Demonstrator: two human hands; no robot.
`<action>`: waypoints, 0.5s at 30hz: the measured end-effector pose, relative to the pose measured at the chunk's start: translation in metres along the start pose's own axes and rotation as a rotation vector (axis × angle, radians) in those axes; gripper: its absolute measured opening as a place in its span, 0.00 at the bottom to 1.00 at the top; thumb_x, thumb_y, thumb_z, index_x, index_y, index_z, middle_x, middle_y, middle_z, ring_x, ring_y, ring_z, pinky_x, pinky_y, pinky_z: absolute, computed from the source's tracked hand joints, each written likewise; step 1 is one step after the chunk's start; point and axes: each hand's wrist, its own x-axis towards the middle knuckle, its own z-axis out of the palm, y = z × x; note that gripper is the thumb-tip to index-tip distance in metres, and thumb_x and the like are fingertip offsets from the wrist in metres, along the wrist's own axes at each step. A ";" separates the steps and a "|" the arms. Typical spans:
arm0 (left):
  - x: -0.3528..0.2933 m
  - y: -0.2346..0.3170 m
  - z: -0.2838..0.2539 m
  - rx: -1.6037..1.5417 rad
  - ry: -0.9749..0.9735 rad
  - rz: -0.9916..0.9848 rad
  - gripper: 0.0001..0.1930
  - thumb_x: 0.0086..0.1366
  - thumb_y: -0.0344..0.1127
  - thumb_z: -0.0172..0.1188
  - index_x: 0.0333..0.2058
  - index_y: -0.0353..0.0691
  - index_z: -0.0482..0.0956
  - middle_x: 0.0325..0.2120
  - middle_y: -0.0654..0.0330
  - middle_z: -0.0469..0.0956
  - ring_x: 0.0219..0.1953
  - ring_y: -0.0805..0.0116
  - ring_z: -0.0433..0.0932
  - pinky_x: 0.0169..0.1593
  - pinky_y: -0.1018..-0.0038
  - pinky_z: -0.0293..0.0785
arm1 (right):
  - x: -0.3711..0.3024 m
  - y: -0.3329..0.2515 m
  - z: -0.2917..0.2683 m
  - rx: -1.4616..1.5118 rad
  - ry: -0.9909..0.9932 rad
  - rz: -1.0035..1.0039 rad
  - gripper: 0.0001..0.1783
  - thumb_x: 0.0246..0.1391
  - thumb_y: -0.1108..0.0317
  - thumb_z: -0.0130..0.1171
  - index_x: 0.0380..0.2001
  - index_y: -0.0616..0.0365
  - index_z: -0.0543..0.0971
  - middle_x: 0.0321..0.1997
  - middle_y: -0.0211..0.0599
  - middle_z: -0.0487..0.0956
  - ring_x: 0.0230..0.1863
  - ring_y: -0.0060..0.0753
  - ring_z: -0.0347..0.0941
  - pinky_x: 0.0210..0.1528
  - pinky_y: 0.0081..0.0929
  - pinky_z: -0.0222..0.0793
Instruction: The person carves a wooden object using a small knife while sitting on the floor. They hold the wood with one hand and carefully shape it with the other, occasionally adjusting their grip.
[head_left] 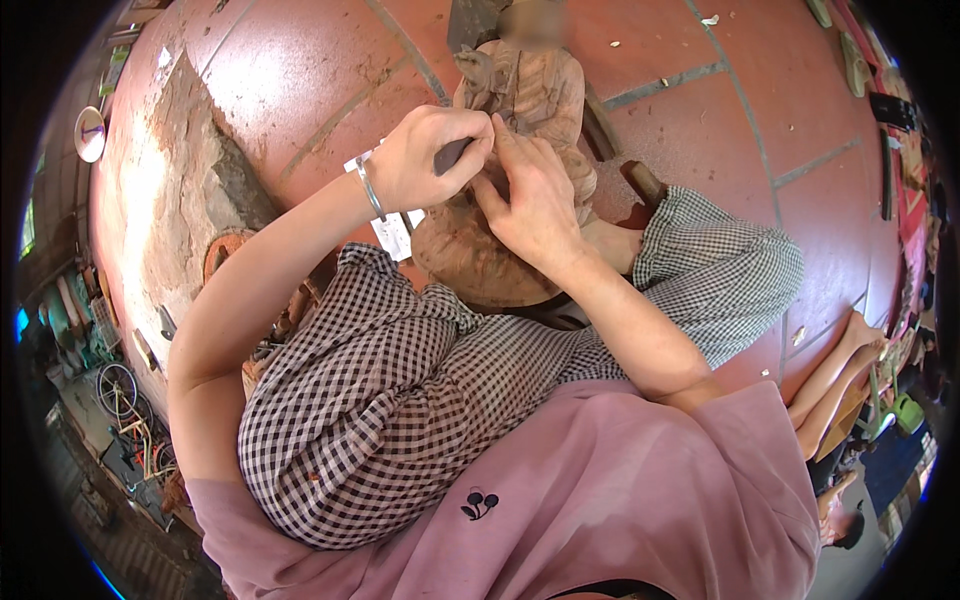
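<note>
The left grip [428, 158] is clenched around a dark object [453, 156]; whether the right grip [535, 198] grasps anything, I cannot tell. The wooden statue [545, 92] lies beneath both.

I watch from afar as the left hand [430, 152] curls around a dark, partly hidden piece [453, 155], just beside the right hand [530, 195]. A carved wooden figure [548, 95] lies beneath both; white paper [393, 238] shows below the left wrist, checked trousers [345, 430] nearer the body.
</note>
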 end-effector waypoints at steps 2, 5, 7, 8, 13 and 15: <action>0.001 0.002 0.001 0.000 0.013 0.005 0.06 0.65 0.28 0.54 0.30 0.32 0.75 0.23 0.53 0.76 0.26 0.62 0.76 0.32 0.68 0.72 | 0.000 0.000 0.000 -0.024 0.031 -0.011 0.37 0.49 0.67 0.63 0.60 0.79 0.66 0.47 0.53 0.77 0.48 0.51 0.71 0.52 0.40 0.68; 0.009 -0.004 0.006 -0.146 0.065 -0.063 0.06 0.63 0.29 0.57 0.31 0.31 0.75 0.21 0.49 0.75 0.24 0.53 0.76 0.29 0.66 0.71 | 0.002 -0.003 0.002 -0.021 0.072 0.035 0.38 0.49 0.66 0.63 0.60 0.79 0.65 0.47 0.52 0.77 0.48 0.50 0.70 0.53 0.40 0.68; 0.009 -0.005 0.006 -0.094 0.044 -0.031 0.05 0.64 0.29 0.56 0.31 0.32 0.75 0.21 0.51 0.75 0.23 0.57 0.75 0.30 0.67 0.71 | 0.002 -0.001 -0.002 -0.037 0.015 0.028 0.39 0.49 0.66 0.63 0.61 0.79 0.64 0.48 0.53 0.76 0.49 0.51 0.70 0.53 0.41 0.67; 0.004 -0.004 0.005 -0.061 0.034 -0.016 0.06 0.65 0.29 0.55 0.31 0.32 0.75 0.22 0.53 0.75 0.24 0.60 0.75 0.31 0.68 0.71 | 0.002 -0.001 -0.004 -0.045 -0.013 0.025 0.39 0.49 0.66 0.63 0.61 0.79 0.64 0.48 0.53 0.76 0.49 0.51 0.70 0.54 0.41 0.67; 0.009 0.002 0.004 -0.046 0.039 -0.037 0.05 0.66 0.28 0.53 0.32 0.33 0.75 0.23 0.54 0.76 0.25 0.63 0.75 0.32 0.69 0.71 | 0.002 0.001 -0.002 0.035 0.027 0.052 0.41 0.49 0.66 0.63 0.63 0.79 0.61 0.53 0.54 0.74 0.50 0.53 0.70 0.56 0.41 0.66; 0.020 0.004 0.004 -0.164 0.035 -0.128 0.05 0.66 0.28 0.54 0.32 0.33 0.75 0.23 0.53 0.76 0.25 0.61 0.75 0.32 0.69 0.72 | 0.004 0.002 0.001 0.032 0.079 0.041 0.42 0.49 0.67 0.62 0.64 0.78 0.60 0.54 0.54 0.74 0.51 0.54 0.69 0.56 0.41 0.66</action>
